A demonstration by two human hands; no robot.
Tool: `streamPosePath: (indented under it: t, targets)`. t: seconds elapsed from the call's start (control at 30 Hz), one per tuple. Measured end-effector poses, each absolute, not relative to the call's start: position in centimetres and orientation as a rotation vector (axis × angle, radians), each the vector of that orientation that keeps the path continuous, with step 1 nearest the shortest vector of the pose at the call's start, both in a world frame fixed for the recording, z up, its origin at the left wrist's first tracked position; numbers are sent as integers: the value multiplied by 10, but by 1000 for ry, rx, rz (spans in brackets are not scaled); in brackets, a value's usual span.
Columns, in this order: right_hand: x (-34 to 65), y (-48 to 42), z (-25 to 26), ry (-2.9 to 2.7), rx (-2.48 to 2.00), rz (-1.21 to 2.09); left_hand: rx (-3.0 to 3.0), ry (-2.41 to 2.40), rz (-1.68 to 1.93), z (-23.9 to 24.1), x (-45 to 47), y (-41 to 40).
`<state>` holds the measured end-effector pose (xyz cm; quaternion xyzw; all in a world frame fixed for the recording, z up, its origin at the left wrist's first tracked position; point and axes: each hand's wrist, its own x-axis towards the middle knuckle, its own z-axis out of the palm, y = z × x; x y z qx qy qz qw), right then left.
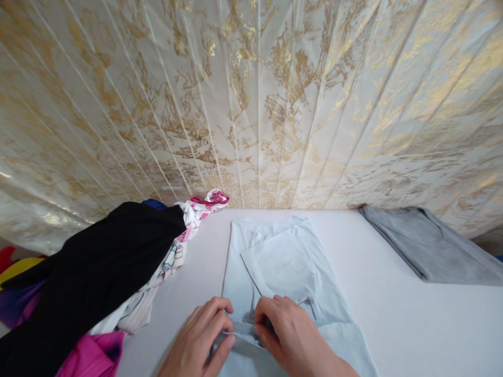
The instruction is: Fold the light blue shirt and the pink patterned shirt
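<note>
A pale blue T-shirt (283,262) lies on the white table in front of me, its sides folded inward and a sleeve lying across the middle. Near its lower part, my left hand (206,335) pinches a raised edge of the cloth between thumb and fingers. Close beside it on the right, my right hand (288,330) has its fingers curled onto the same shirt, gripping a fold of the fabric. The cloth bunches slightly between the two hands. The shirt's lower end runs out of view at the bottom.
A heap of clothes stands on the left, with a black garment (106,256) on top and a pink piece (92,356) below. A folded grey garment (436,243) rests at the right on the white table (412,324). A white-and-gold patterned curtain (251,104) hangs behind.
</note>
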<state>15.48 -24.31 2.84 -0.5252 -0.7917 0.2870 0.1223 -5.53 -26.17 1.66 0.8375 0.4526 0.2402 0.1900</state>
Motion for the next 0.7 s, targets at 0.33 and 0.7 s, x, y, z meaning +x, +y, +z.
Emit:
streamPosePath:
  t: [0.33,0.7]
  targets:
    - [162,-241,32,-2193,-1514,973,2181,1297,645,20,-49,-256]
    - [160,-240,31,-2221,-1524,920,2287,1362,444,16,-45,-243]
